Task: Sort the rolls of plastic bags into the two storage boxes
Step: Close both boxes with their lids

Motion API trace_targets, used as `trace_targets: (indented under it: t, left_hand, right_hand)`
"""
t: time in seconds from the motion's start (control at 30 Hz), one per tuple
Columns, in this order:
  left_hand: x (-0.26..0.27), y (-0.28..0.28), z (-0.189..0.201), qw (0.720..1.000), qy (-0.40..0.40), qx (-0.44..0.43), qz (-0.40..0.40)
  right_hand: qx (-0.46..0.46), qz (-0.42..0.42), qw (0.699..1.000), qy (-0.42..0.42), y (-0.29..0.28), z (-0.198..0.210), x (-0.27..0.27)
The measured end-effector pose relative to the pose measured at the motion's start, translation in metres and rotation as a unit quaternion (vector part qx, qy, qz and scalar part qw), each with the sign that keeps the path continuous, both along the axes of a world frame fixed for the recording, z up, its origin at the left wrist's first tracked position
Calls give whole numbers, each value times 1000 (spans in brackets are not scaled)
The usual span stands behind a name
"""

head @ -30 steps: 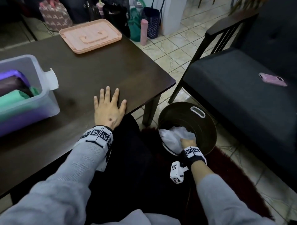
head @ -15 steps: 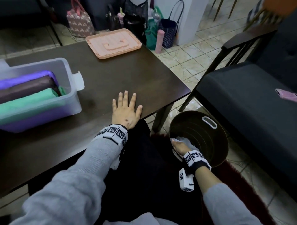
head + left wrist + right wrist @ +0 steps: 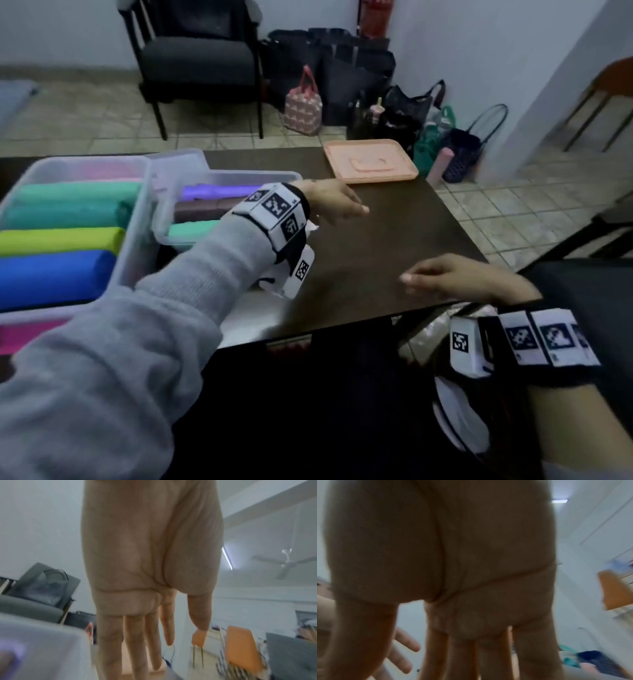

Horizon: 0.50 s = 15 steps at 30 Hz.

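Left hand (image 3: 330, 202) over desk (image 3: 376, 246) by small box (image 3: 236, 178), fingers straight, holding nothing. Right hand (image 3: 459, 279) near desk edge, fingers loose, holding nothing.

Left hand (image 3: 330, 202) extended forward, fingers (image 3: 135, 642) straight, empty; right hand (image 3: 459, 279) lower, fingers (image 3: 534, 649) straight, empty.

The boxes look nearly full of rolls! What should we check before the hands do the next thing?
1. Left hand free, fingers straight: ok.
2. Right hand free, over the table: ok.
3. Both storage boxes open: near box ok, far box ok.
4. Room left in the boxes: cannot tell.
5. Pink roll outside the boxes, needs sorting: not ok.
6. Peach lid out of the way: ok.
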<state>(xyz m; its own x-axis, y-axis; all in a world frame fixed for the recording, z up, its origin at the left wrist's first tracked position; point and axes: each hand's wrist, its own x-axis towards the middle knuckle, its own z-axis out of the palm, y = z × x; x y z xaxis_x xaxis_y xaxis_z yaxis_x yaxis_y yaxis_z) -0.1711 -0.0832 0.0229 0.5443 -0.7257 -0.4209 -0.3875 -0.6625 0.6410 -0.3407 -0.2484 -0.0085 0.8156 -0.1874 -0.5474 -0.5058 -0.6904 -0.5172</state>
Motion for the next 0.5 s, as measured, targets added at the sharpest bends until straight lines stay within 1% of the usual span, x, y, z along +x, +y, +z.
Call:
trace_targets:
  t: [0.07,0.13,0.23,0.33,0.4,0.43,0.5]
  left_hand:
    - [18,26,27,999,-17,-18,36]
    - [39,66,52,996,-32,-33,81]
    - [68,132,77,985,-54,-41,159]
    - [94,199,78,965,-59,-42,252]
    - [106,238,74,945,-86,-39,314]
    - [112,257,70,934,-111,-22,339]
    - [119,288,61,912,-149,36,380]
  right_hand:
    - [14,23,998,-48,22,26,40]
    - [16,61,995,-83,49,43,83]
    - [12,127,985,-113,93,63,145]
    - [38,175,977,-119,138,77,202]
    - [49,195,972,-125,166,81,237]
    - [47,203,970,-128,178,81,253]
    - [39,215,967,-128,200,80,284]
